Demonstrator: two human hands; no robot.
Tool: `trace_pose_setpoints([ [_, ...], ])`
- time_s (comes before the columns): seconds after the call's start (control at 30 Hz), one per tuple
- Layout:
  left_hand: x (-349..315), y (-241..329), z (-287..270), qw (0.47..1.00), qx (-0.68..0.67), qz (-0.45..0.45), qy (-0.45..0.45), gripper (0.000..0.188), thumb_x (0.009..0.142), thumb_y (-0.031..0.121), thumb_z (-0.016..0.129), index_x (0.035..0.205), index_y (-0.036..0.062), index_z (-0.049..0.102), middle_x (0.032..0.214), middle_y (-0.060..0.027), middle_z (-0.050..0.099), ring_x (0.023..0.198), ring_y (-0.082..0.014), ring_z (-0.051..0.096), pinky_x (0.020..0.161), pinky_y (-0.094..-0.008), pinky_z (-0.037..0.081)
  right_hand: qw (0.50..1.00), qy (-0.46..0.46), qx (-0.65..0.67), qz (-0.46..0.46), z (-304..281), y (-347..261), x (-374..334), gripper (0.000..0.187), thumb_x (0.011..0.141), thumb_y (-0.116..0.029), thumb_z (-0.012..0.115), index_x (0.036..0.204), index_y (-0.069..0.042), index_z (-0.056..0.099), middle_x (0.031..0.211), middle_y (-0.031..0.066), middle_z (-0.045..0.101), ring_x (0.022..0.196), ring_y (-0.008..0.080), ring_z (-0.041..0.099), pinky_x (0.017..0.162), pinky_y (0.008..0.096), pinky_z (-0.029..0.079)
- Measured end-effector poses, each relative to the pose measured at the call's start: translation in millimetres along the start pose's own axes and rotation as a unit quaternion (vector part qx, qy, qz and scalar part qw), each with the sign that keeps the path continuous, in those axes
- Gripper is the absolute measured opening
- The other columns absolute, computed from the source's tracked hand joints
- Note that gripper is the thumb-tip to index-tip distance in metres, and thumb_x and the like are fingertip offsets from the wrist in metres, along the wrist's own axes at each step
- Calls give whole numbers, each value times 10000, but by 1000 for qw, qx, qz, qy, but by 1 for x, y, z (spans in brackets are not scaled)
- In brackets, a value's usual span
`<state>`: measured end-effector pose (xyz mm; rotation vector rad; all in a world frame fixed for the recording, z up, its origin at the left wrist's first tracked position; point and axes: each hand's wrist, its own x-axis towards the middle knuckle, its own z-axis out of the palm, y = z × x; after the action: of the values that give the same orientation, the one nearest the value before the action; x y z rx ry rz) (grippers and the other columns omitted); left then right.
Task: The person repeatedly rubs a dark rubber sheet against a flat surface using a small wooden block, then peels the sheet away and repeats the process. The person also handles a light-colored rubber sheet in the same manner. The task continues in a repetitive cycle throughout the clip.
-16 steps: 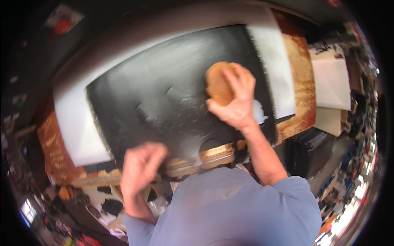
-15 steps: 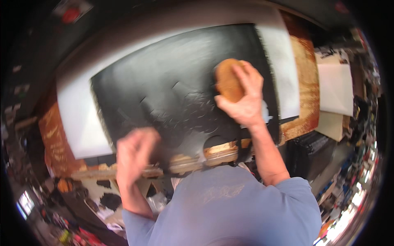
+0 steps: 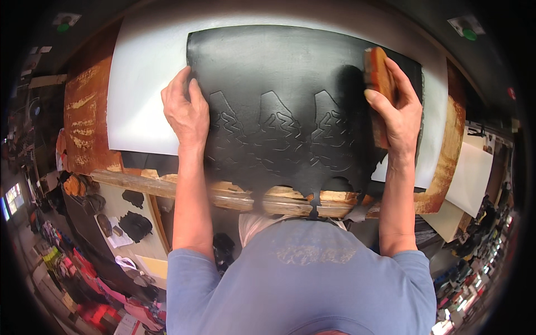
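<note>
Two bare hands work on a black sheet spread over white paper. At the sheet's left edge the left hand lies flat, fingers together, pressing the sheet down. Between the hands, the black surface shows three faint embossed outlines. The right hand clasps an orange-brown sponge block, fingers wrapped over its far side, thumb beneath, held against the sheet's upper right part.

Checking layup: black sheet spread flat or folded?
Spread flat: black sheet lies open on the white board, left hand pressing its edge.
</note>
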<state>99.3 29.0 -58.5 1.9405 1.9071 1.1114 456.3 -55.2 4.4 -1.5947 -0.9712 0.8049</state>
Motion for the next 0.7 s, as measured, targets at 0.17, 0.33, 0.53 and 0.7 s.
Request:
trace_pose_setpoints([
  [0.17, -3, 2, -2, 995, -76, -67, 7, 257, 1032, 81, 624, 1244, 63, 768, 1111, -156, 741, 979, -264, 711, 929, -365, 566, 987, -83, -72, -115, 67, -11, 22, 821, 695, -369, 928, 1397, -17, 687, 1523, 197, 568, 1385, 314, 583, 1181, 411, 458],
  [0.33, -3, 1, 2, 974, -202, -97, 36, 253, 1053, 65, 597, 1251, 7, 743, 1168, -147, 753, 1069, -254, 720, 975, -367, 555, 957, -83, -169, -219, 152, -21, 35, 822, 684, -370, 949, 1384, -22, 695, 1519, 175, 571, 1388, 298, 582, 1184, 401, 455],
  [0.53, 2, 2, 4, 976, -209, -58, 20, 320, 1028, 39, 601, 1324, -1, 716, 1202, -182, 746, 1157, -288, 686, 1015, -397, 534, 899, -52, -261, -347, 229, 5, 27, 746, 740, -453, 882, 1315, -11, 705, 1423, 271, 578, 1306, 491, 539, 1135, 586, 440],
  [0.7, 2, 0, 4, 989, -119, 86, -33, 369, 972, 28, 648, 1332, 23, 728, 1177, -133, 766, 1188, -305, 651, 1048, -423, 462, 940, -82, -151, -294, 193, 28, 35, 569, 872, -266, 856, 1337, 24, 702, 1423, 236, 614, 1327, 375, 621, 1097, 443, 529],
])
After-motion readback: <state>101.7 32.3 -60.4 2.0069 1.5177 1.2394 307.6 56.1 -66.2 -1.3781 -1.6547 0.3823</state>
